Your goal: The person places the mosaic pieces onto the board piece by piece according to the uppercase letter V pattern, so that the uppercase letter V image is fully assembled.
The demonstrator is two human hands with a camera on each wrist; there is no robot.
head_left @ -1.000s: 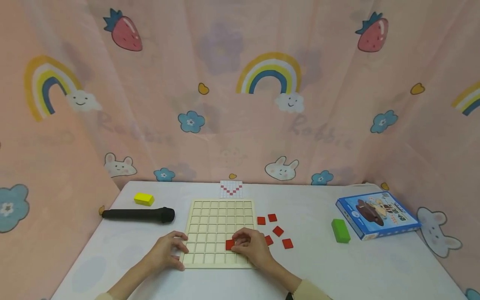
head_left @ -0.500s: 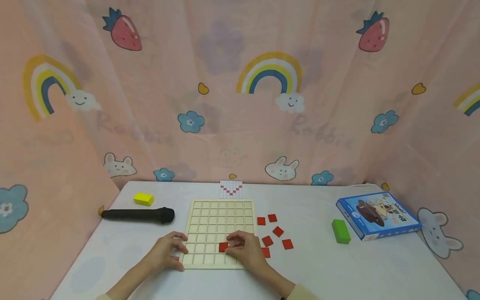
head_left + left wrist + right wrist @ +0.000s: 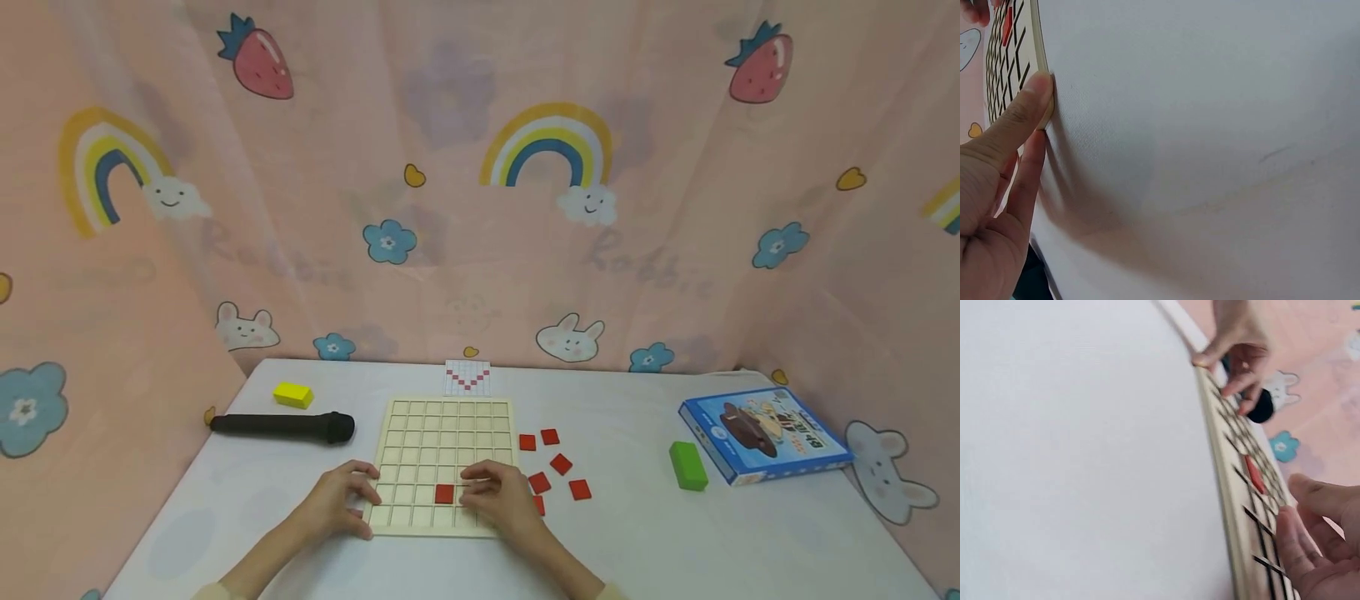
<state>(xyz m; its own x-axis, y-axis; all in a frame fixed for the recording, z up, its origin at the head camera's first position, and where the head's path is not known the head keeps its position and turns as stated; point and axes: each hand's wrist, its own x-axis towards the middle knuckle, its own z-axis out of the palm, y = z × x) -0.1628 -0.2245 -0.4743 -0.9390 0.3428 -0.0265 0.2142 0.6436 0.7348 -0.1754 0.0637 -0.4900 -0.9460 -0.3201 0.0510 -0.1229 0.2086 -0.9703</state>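
A cream grid board (image 3: 442, 532) lies flat on the white table. One red square tile (image 3: 444, 494) sits on it, in the second row from the front. My left hand (image 3: 337, 500) holds the board's front left corner, thumb (image 3: 1036, 87) on the edge and fingers along the side. My right hand (image 3: 502, 500) hovers over the right part of the board, just right of the tile. Its thumb and fingers stand apart with nothing between them, as the right wrist view also shows. Several loose red tiles (image 3: 561, 464) lie right of the board, one partly hidden behind the hand.
Behind the board is a small pattern card (image 3: 468, 378) with a red V. A black microphone (image 3: 281, 427) and a yellow block (image 3: 292, 395) lie at left. At right are a green block (image 3: 687, 466) and a blue box (image 3: 765, 435), before a pink printed curtain (image 3: 480, 275).
My right hand has carried the red tile left into its cell, let go of it and drawn slightly back to the right. The left hand has stayed at the board's corner.
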